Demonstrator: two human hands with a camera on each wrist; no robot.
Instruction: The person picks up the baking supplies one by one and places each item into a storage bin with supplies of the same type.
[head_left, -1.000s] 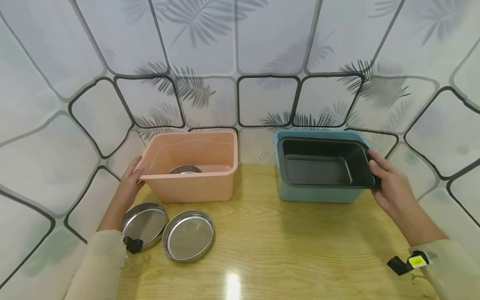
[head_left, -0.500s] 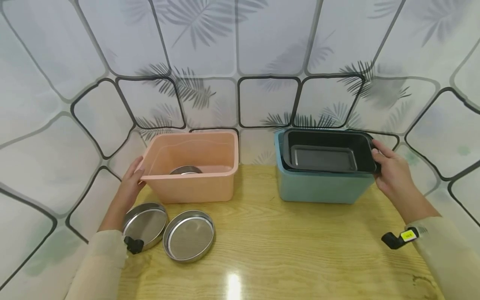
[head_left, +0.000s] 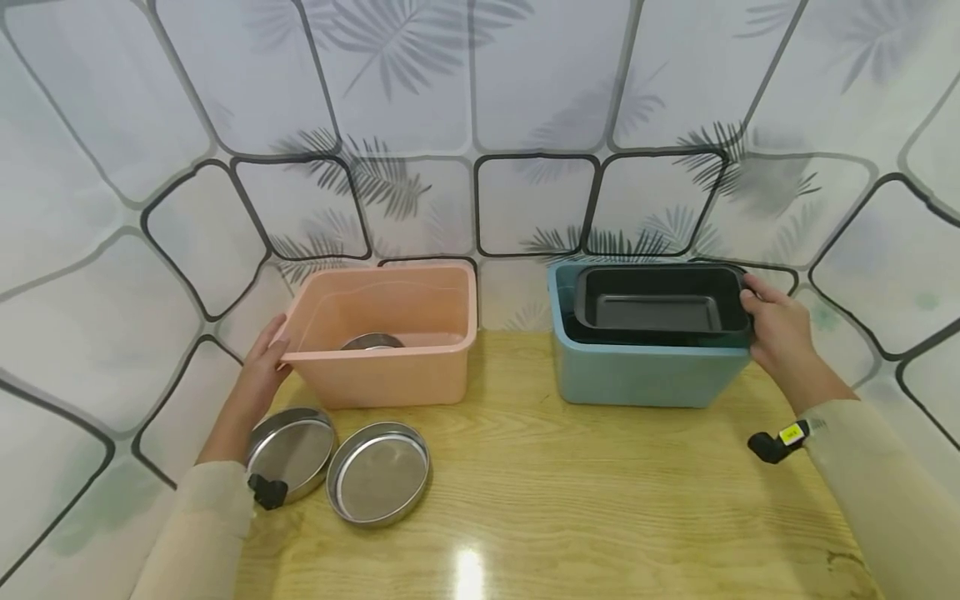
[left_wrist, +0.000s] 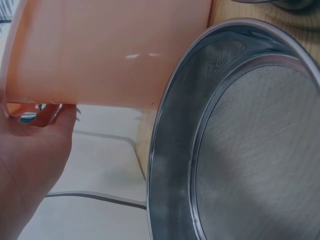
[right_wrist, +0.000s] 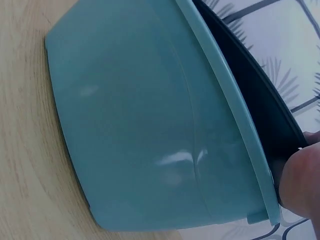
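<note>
My right hand (head_left: 783, 333) grips the right end of a black loaf pan (head_left: 651, 312), thumb on its rim. Part of the pan sits down inside the blue-green bin (head_left: 637, 375); in the right wrist view its dark wall (right_wrist: 270, 115) rises above the bin's rim. At the left, my left hand (head_left: 258, 371) holds the left rim of a peach bin (head_left: 386, 379), with fingers hooked at the edge. A round metal piece (head_left: 372, 341) lies inside that bin, mostly hidden by the front wall. Two round metal sieves, one nearer the middle (head_left: 378, 475), lie by the left forearm.
The second sieve (head_left: 294, 454) lies partly under the left sleeve and wrist camera. Everything stands on a wooden table (head_left: 585, 500). A patterned curtain (head_left: 536, 200) hangs close behind both bins and along the sides.
My right hand has moved the black loaf pan back, then down into the blue-green bin, from overlapping its front rim. The left hand and the sieves have stayed in place.
</note>
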